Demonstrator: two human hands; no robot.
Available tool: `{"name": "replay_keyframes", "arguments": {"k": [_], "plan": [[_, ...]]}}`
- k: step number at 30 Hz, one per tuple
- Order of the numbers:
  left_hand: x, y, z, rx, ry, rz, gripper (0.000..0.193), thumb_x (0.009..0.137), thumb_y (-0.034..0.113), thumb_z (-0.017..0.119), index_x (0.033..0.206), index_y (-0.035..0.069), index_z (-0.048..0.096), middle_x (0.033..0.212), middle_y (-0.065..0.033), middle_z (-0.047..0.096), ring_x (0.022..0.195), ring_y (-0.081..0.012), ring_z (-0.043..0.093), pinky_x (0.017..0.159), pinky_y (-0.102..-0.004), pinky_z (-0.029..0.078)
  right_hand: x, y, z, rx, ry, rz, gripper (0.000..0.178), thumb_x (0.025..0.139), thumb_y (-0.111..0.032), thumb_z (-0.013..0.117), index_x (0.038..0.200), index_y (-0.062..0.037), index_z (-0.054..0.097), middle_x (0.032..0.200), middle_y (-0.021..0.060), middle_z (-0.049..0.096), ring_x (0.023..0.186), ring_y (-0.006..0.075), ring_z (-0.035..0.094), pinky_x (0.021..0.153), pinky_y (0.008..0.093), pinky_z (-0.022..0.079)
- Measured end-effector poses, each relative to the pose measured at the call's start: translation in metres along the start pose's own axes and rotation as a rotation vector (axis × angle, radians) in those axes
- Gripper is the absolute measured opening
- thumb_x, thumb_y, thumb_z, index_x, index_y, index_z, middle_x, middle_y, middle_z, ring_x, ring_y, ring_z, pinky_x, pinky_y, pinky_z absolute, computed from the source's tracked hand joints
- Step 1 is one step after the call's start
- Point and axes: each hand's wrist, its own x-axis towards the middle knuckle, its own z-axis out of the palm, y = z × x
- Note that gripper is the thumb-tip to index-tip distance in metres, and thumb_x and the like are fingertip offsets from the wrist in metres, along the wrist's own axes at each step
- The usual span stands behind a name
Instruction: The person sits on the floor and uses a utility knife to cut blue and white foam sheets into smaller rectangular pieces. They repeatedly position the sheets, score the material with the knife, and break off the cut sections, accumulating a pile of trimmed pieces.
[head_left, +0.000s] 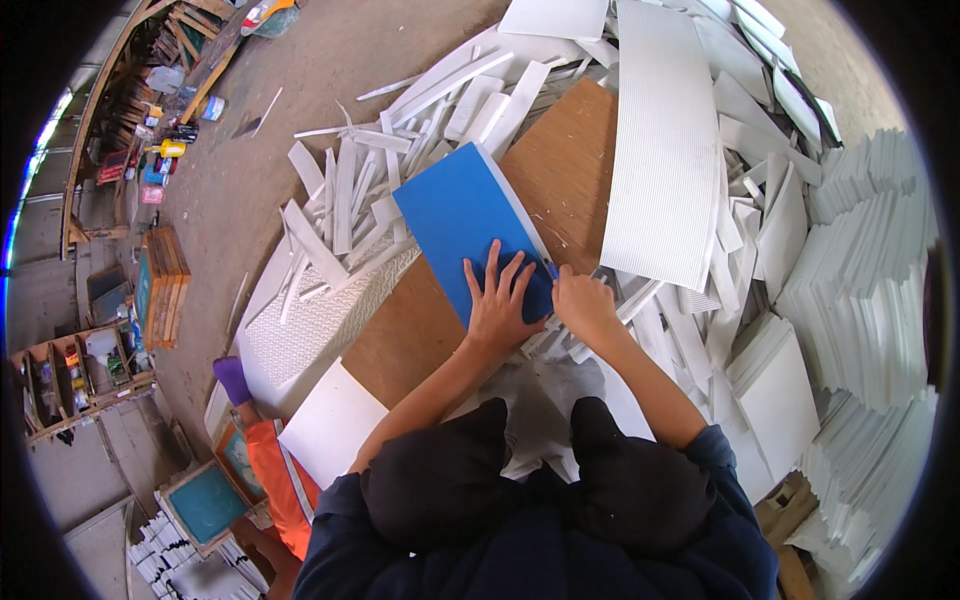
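A blue rectangular board (455,205) with a white strip along its right edge lies slanted on a brown wooden board (568,165). My left hand (497,305) presses on the blue board's near part, fingers spread, thumb toward the right edge. Beside that edge my right hand (585,305) is closed around a slim blue cutter (551,268). Most of the cutter is hidden in the fist; its tip points at the board's edge. The two hands are close together, just apart.
White foam offcuts (345,195) heap around the boards. A ribbed white sheet (665,150) lies to the right. Stacked white sheets (850,270) rise at far right. Another person's orange-clothed leg (280,480) is at lower left. Wooden frames (163,288) and bottles (168,148) stand left.
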Motion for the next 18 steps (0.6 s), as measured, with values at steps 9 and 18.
{"name": "replay_keyframes", "arguments": {"k": [9, 18], "plan": [[0.001, 0.005, 0.005, 0.035, 0.016, -0.031, 0.08, 0.049, 0.038, 0.077, 0.117, 0.007, 0.049, 0.127, -0.0113, 0.039, 0.131, -0.0387, 0.017, 0.094, -0.072, 0.007, 0.01, -0.005, -0.006, -0.076, -0.053, -0.086, 0.016, 0.077, -0.015, 0.054, 0.082, 0.0004, 0.054, 0.071, 0.0159, 0.063, 0.069, 0.0313, 0.065, 0.057, 0.0398, 0.052], [-0.001, 0.003, 0.012, 0.058, 0.05, -0.007, 0.089, 0.048, 0.043, 0.079, 0.12, 0.007, 0.04, 0.126, -0.0105, 0.036, 0.132, -0.0381, 0.015, 0.094, -0.0716, 0.006, -0.001, -0.004, 0.0, -0.07, -0.098, -0.036, 0.015, 0.075, -0.009, 0.055, 0.086, 0.0014, 0.053, 0.072, 0.0153, 0.064, 0.071, 0.0302, 0.066, 0.059, 0.0377, 0.053]]}}
